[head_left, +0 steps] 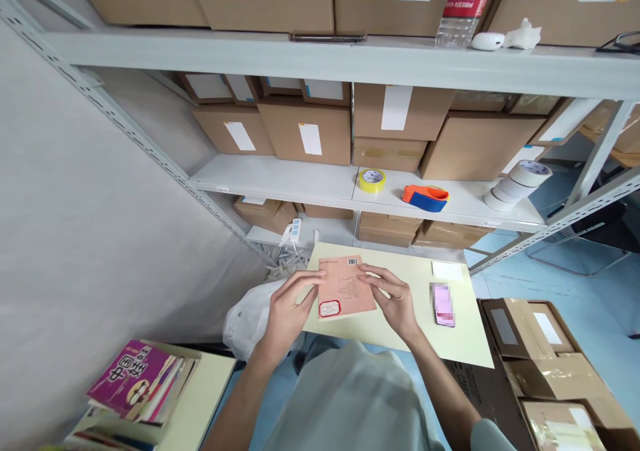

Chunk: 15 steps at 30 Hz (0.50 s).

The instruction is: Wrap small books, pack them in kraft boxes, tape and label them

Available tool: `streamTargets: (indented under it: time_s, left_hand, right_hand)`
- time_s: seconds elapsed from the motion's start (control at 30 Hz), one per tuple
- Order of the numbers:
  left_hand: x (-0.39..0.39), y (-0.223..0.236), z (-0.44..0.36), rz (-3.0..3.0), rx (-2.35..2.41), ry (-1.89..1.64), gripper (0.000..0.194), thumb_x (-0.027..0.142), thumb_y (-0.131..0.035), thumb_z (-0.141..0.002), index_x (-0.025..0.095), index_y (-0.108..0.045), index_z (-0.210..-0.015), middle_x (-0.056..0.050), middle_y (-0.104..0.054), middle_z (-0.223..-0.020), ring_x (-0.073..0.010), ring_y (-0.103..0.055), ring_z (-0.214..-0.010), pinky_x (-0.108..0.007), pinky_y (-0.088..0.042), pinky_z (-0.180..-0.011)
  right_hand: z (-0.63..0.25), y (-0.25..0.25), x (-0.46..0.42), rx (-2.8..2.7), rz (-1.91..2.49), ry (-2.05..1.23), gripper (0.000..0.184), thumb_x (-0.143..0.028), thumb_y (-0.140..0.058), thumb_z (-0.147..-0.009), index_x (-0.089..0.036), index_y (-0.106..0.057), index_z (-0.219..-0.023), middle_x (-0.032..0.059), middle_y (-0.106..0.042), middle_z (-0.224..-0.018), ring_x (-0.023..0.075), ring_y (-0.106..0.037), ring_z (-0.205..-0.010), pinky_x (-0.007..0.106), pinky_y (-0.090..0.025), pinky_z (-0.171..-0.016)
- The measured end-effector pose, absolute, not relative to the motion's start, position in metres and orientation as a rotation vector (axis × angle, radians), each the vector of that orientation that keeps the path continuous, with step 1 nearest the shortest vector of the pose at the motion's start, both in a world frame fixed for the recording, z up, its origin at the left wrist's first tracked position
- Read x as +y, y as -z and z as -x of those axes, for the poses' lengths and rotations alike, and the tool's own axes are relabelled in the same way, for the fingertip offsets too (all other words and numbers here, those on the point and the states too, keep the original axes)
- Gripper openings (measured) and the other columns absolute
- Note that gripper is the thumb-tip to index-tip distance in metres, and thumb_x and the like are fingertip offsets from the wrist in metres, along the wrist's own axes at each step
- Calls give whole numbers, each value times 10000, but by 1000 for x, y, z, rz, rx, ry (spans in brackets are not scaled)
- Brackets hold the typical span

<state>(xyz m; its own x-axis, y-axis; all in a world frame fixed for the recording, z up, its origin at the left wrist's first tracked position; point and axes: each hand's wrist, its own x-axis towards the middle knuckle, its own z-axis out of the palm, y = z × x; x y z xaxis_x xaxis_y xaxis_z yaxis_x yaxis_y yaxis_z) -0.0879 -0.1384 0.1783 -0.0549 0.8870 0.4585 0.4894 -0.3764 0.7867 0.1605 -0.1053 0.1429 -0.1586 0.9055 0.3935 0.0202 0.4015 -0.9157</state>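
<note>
A thin salmon-pink book (345, 288) is held up over the pale yellow table (400, 334), with a barcode at its top right and a red-framed white label at its lower left. My left hand (295, 304) pinches its left edge between thumb and fingers. On the opposite edge, my right hand (393, 298) grips it the same way. Whether the book touches the tabletop I cannot tell. To the right of my right hand lie a phone (443, 304) with a blurred screen and a small white card (447, 270).
Shelves ahead carry cardboard boxes (305, 131), yellow tape (372, 180), an orange-and-blue tape dispenser (426, 198) and white rolls (517, 184). A water bottle (463, 11) stands above. Stacked books (135, 378) lie lower left, a white bag (247, 318) beside the table, boxes (555, 371) lower right.
</note>
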Motion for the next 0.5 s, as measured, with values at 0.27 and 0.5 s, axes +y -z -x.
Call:
streamTargets:
  time_s: [0.27,0.5]
  left_hand:
    - [-143,-167,92,-1458,1507,-1258,275,487,-747,-947,227,-693,-1018,-41,-810,-872,-215,-795,-808,-318,-655,-782]
    - [-143,-160,100,-1419,1384,-1155,331,523,-682,-983,210,-765,-1049,-30,-770,-779,-176,-724,-660,-271,-603,-638]
  right_hand:
    - [-157,-132,-104,-1371,1051,-1048,363,-553,-821,-947,-253,-823,-1152,87,-858,-995,273,-822,-934,411,-676,-874]
    - [-158,-127,-102,-1492,1025,-1127,314,-525,-685,-1040,-250,-837,-1035,88,-826,-1062,250,-773,-999,355,-618,-893]
